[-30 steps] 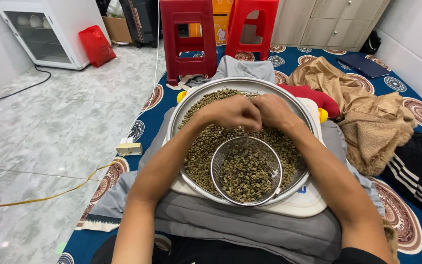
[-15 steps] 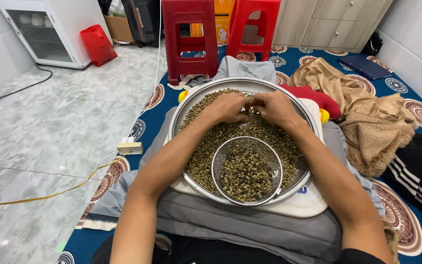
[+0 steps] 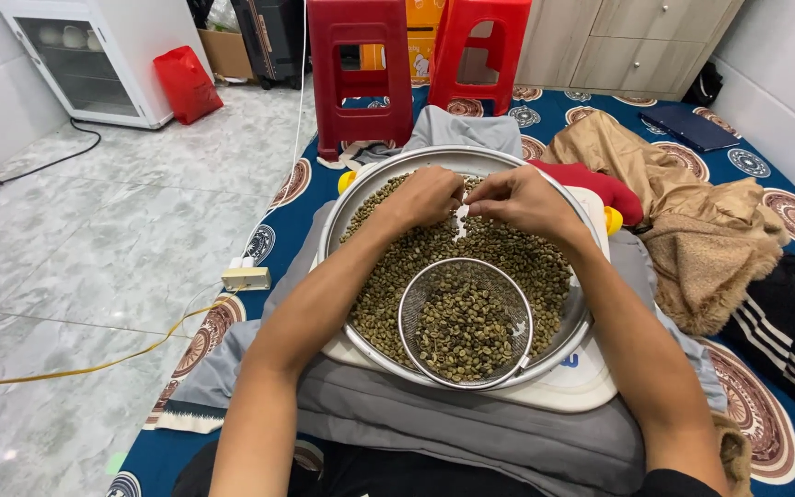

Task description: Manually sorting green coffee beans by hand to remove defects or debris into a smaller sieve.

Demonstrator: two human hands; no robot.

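Two red plastic stools [image 3: 361, 64] stand at the far edge of a blue patterned mat [image 3: 278, 198], with a tan blanket [image 3: 683, 198] heaped to the right and a dark striped garment [image 3: 789, 322] beside it. On the tiled floor [image 3: 94, 248] to the left lie a small white plug block [image 3: 243, 278] and a yellow cord [image 3: 75, 370]; a white glass-door cabinet [image 3: 94, 55] and a red bag [image 3: 181, 83] stand farther back.

A wide metal basin [image 3: 351, 198] rests on a white cushion-like pad [image 3: 591, 387] over grey cloth, and it is filled with greenish beans [image 3: 388, 276]. A smaller wire-mesh sieve [image 3: 465, 322] sits inside it on the near side, holding more of the same beans (its rim lies just against the basin's near wall).

Both forearms reach over the sieve to the far half of the basin. The left hand [image 3: 425, 196] is curled, fingers pinched together over the beans. The right hand [image 3: 526, 198] faces it, thumb and forefinger closed; between the two sets of fingertips hangs a small white scrap [image 3: 460, 219], though which hand actually grips it I cannot tell.
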